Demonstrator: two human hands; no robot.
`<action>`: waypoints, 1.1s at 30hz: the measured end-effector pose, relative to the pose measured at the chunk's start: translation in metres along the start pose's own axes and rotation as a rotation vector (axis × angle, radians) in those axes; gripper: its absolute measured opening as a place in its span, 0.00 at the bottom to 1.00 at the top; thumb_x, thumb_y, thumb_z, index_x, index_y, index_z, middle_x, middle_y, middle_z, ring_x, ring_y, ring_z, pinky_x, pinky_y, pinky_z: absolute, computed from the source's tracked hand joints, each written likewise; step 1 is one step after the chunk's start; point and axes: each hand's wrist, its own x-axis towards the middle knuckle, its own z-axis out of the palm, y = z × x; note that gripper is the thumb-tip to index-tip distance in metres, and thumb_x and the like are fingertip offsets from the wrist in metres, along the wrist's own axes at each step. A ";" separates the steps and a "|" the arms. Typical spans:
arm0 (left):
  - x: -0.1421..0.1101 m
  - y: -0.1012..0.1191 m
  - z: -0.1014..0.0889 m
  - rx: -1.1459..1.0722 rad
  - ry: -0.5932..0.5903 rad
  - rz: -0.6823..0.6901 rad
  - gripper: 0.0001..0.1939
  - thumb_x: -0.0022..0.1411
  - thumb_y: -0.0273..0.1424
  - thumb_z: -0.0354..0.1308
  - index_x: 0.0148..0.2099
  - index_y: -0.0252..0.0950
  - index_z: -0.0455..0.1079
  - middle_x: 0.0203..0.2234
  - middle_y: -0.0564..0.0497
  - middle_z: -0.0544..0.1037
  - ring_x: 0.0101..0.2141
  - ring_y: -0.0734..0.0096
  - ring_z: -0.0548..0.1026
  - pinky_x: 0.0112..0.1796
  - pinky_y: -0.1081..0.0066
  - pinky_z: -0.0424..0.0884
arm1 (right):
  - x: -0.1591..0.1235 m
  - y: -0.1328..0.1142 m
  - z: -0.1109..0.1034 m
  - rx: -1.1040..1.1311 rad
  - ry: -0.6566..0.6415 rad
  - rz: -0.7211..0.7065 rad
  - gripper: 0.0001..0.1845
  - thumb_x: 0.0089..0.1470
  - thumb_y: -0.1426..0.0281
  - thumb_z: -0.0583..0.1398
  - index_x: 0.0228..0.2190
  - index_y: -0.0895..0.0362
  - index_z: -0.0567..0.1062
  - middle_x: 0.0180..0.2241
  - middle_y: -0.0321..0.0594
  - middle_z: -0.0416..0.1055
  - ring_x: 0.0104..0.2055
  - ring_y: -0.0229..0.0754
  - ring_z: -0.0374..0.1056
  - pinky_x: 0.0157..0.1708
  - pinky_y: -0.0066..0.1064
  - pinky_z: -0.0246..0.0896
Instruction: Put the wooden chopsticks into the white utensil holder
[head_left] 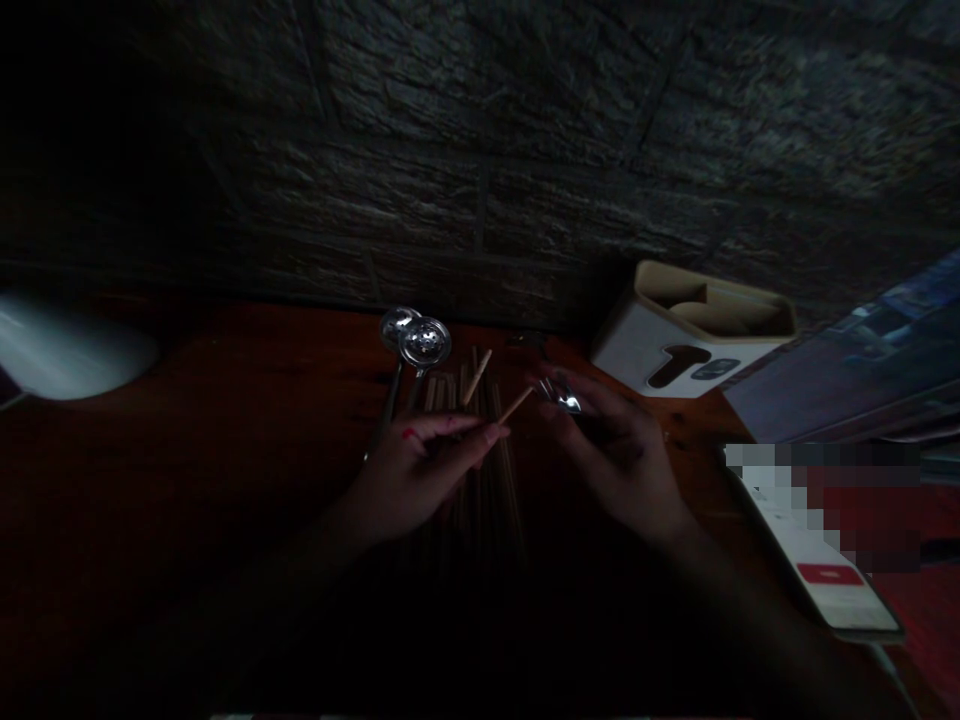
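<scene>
My left hand (pixel 420 470) is closed on a pair of wooden chopsticks (pixel 515 405) whose tips point up and away from me. Opposite it, my right hand (pixel 622 450) pinches a shiny metal fork (pixel 562 396), its tines turned toward the chopsticks; its handle is hidden. Below my left hand, several loose chopsticks (pixel 506 480) lie side by side on the dark wooden table (pixel 225 420). Just beyond that hand rest two slotted metal spoons (pixel 425 343), one partly over the other.
A white utensil holder (pixel 686 340) with a beige rim and compartments stands at the back right. The phone (pixel 817 550) lies near the right edge with its screen lit. At far left is a white rounded object (pixel 71 350). A stone-patterned wall (pixel 420 150) rises behind the table.
</scene>
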 end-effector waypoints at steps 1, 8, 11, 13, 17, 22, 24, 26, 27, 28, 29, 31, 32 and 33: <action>0.000 -0.001 0.000 -0.003 -0.005 -0.005 0.19 0.62 0.44 0.57 0.46 0.35 0.77 0.14 0.60 0.62 0.15 0.81 0.58 0.16 0.79 0.54 | 0.000 0.001 0.000 0.002 -0.007 0.001 0.21 0.58 0.70 0.61 0.53 0.47 0.73 0.53 0.37 0.74 0.52 0.45 0.72 0.53 0.41 0.69; 0.001 -0.002 0.001 -0.020 -0.026 0.004 0.20 0.62 0.45 0.57 0.45 0.35 0.77 0.13 0.61 0.60 0.15 0.81 0.57 0.16 0.78 0.53 | -0.001 0.002 0.001 0.023 -0.012 -0.003 0.22 0.58 0.71 0.61 0.54 0.47 0.72 0.52 0.37 0.74 0.51 0.44 0.73 0.54 0.42 0.69; 0.001 0.000 0.001 -0.019 -0.015 0.012 0.19 0.62 0.44 0.57 0.45 0.34 0.77 0.13 0.61 0.60 0.15 0.80 0.57 0.16 0.78 0.52 | -0.001 0.002 0.002 0.023 -0.013 -0.006 0.22 0.58 0.71 0.61 0.54 0.47 0.72 0.51 0.36 0.74 0.51 0.44 0.73 0.54 0.42 0.69; 0.001 0.000 0.001 -0.017 -0.012 0.016 0.19 0.62 0.43 0.56 0.45 0.34 0.77 0.13 0.60 0.60 0.15 0.80 0.57 0.16 0.78 0.53 | -0.001 0.002 0.002 0.037 -0.018 -0.034 0.23 0.58 0.72 0.61 0.54 0.46 0.71 0.54 0.35 0.72 0.52 0.44 0.72 0.55 0.42 0.68; 0.000 0.000 0.001 -0.015 -0.014 0.006 0.20 0.62 0.44 0.57 0.45 0.34 0.77 0.13 0.60 0.60 0.15 0.80 0.57 0.16 0.78 0.53 | 0.000 0.002 0.001 0.018 -0.026 -0.034 0.23 0.58 0.72 0.61 0.54 0.46 0.72 0.53 0.35 0.73 0.52 0.43 0.72 0.54 0.41 0.68; 0.000 0.000 0.000 -0.010 -0.010 0.015 0.20 0.62 0.44 0.56 0.46 0.34 0.77 0.13 0.61 0.60 0.14 0.80 0.57 0.15 0.78 0.53 | 0.000 0.001 0.000 0.014 -0.020 -0.028 0.23 0.58 0.72 0.61 0.54 0.47 0.71 0.52 0.36 0.74 0.52 0.44 0.72 0.54 0.42 0.69; 0.000 0.000 0.000 -0.005 -0.014 0.022 0.20 0.63 0.44 0.56 0.46 0.35 0.77 0.13 0.60 0.60 0.14 0.80 0.57 0.15 0.78 0.53 | -0.001 0.001 0.000 0.007 -0.025 -0.038 0.23 0.58 0.72 0.61 0.54 0.46 0.71 0.53 0.35 0.73 0.53 0.44 0.72 0.54 0.42 0.69; 0.000 0.000 0.000 -0.008 -0.010 0.025 0.20 0.63 0.44 0.56 0.46 0.34 0.77 0.13 0.60 0.61 0.15 0.80 0.58 0.15 0.79 0.53 | -0.002 0.001 0.000 -0.012 -0.037 -0.044 0.24 0.58 0.72 0.61 0.55 0.45 0.71 0.54 0.35 0.72 0.54 0.44 0.71 0.55 0.42 0.68; 0.000 0.000 0.000 -0.015 -0.006 0.023 0.20 0.63 0.43 0.56 0.46 0.34 0.77 0.13 0.60 0.60 0.15 0.80 0.57 0.15 0.79 0.53 | -0.003 0.001 0.000 -0.021 -0.043 -0.049 0.24 0.58 0.72 0.61 0.55 0.45 0.70 0.54 0.35 0.72 0.54 0.45 0.70 0.55 0.42 0.68; 0.000 0.000 0.000 -0.019 -0.005 0.019 0.19 0.63 0.43 0.56 0.46 0.34 0.77 0.13 0.60 0.60 0.14 0.80 0.57 0.15 0.79 0.53 | -0.003 0.002 0.000 -0.025 -0.046 -0.056 0.25 0.57 0.72 0.61 0.55 0.45 0.70 0.54 0.34 0.72 0.55 0.45 0.70 0.56 0.42 0.67; 0.000 0.000 0.000 -0.019 -0.005 0.018 0.19 0.63 0.42 0.56 0.46 0.34 0.77 0.13 0.60 0.60 0.14 0.80 0.57 0.15 0.79 0.53 | -0.003 0.002 0.000 -0.026 -0.046 -0.063 0.25 0.57 0.73 0.61 0.55 0.44 0.70 0.55 0.34 0.71 0.55 0.45 0.70 0.56 0.42 0.68; 0.000 -0.001 0.000 -0.009 -0.008 0.023 0.19 0.63 0.42 0.56 0.46 0.34 0.77 0.13 0.60 0.61 0.15 0.81 0.57 0.15 0.79 0.53 | -0.004 0.004 0.000 -0.020 -0.043 -0.070 0.26 0.57 0.73 0.61 0.55 0.44 0.70 0.55 0.33 0.71 0.54 0.45 0.71 0.55 0.42 0.68; 0.000 -0.001 0.000 0.002 -0.011 0.027 0.19 0.64 0.42 0.55 0.46 0.34 0.77 0.14 0.60 0.61 0.15 0.81 0.58 0.15 0.79 0.53 | -0.004 0.004 0.000 -0.016 -0.041 -0.070 0.26 0.57 0.73 0.61 0.55 0.44 0.70 0.55 0.33 0.71 0.54 0.45 0.71 0.55 0.43 0.68; 0.000 -0.001 0.000 0.012 -0.014 0.030 0.19 0.64 0.42 0.55 0.46 0.34 0.77 0.14 0.60 0.61 0.15 0.81 0.58 0.15 0.79 0.53 | -0.003 0.005 0.000 -0.012 -0.040 -0.072 0.26 0.57 0.73 0.61 0.55 0.44 0.70 0.54 0.33 0.71 0.54 0.45 0.71 0.55 0.43 0.68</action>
